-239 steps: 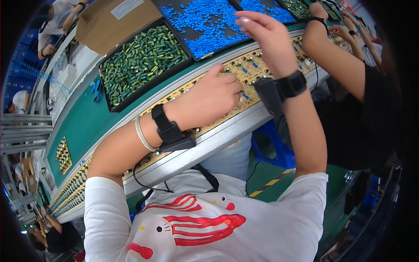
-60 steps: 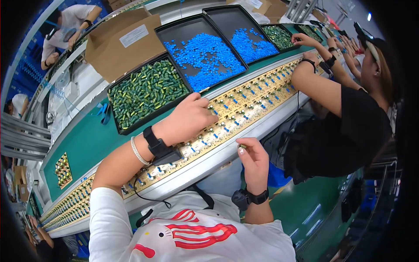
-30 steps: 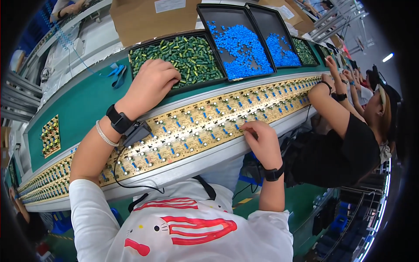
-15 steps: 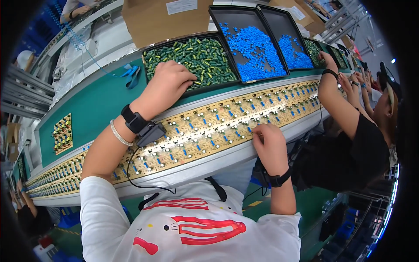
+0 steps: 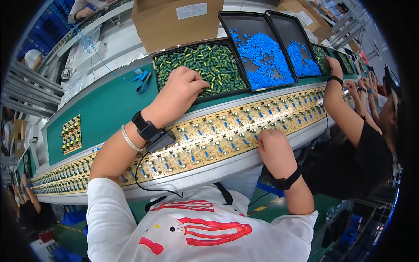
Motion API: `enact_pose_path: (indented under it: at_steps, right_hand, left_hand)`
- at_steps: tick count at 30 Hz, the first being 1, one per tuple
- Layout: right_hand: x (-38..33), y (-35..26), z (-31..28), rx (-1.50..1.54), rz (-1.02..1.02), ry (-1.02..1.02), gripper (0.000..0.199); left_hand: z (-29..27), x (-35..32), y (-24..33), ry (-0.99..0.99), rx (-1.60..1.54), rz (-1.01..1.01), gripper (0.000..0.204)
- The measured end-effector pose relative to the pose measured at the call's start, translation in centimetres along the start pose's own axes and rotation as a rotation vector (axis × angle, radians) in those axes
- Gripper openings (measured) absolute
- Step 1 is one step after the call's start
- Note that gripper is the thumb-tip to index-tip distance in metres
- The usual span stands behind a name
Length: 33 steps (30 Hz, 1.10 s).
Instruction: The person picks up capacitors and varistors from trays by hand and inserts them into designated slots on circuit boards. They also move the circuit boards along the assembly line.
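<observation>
Small shiny green tubes with yellow-green patches, heaped in a low black tray with straight sides. Lying every which way, with no one long axis for the whole heap; the tray itself long from left to right. Bare left hand right at the near side of the heap, much nearer to the tubes than the other hand. Most tubes just past the fingertips, toward the far side and off to the right, with some more to the left. Fingers bent and close together, pointing right; cannot tell whether pinching a tube or only touching the pile. Bare right hand well apart from the tray, lower and to the right, close to the near row of flat tan circuit boards. Fingers curled in, back of the hand up; cannot tell whether holding anything. Little white, blue and green parts all over the boards, and a silver metal rail along the front. Just right of the green heap, two black trays of tiny bright blue bits. Behind, a brown cardboard box with a white label. To the left, on a flat green mat, a looped blue strap.
</observation>
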State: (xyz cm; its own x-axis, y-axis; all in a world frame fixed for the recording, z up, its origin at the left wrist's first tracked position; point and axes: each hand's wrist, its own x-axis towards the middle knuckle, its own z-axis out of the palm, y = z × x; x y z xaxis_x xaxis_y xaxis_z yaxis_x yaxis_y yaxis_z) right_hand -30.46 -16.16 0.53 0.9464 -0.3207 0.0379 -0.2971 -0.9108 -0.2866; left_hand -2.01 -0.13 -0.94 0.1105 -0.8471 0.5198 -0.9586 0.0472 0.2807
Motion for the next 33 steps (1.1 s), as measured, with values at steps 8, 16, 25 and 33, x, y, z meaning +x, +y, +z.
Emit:
enact_pose_path:
  at_steps: [8, 16, 25, 33]
  right_hand:
    - [2.4, -1.0, -2.4, -0.132, -0.025, -0.277, 0.021]
    - [16.0, -1.6, -1.7, 0.157, -0.347, 0.107, 0.023]
    - [19.8, -1.9, 0.8, -0.037, -0.243, -0.016, 0.021]
    - [14.4, 1.0, -3.1, 0.503, -0.206, 0.444, 0.018]
  left_hand:
    - [0.1, 0.0, 0.3, -0.034, 0.000, 0.079, 0.026]
    - [-0.2, 0.3, 0.2, -0.076, -0.035, 0.000, 0.021]
    - [-0.3, 0.3, 0.0, -0.120, -0.162, -0.072, 0.019]
    - [-0.9, 2.7, 2.7, -0.097, -0.125, -0.016, 0.013]
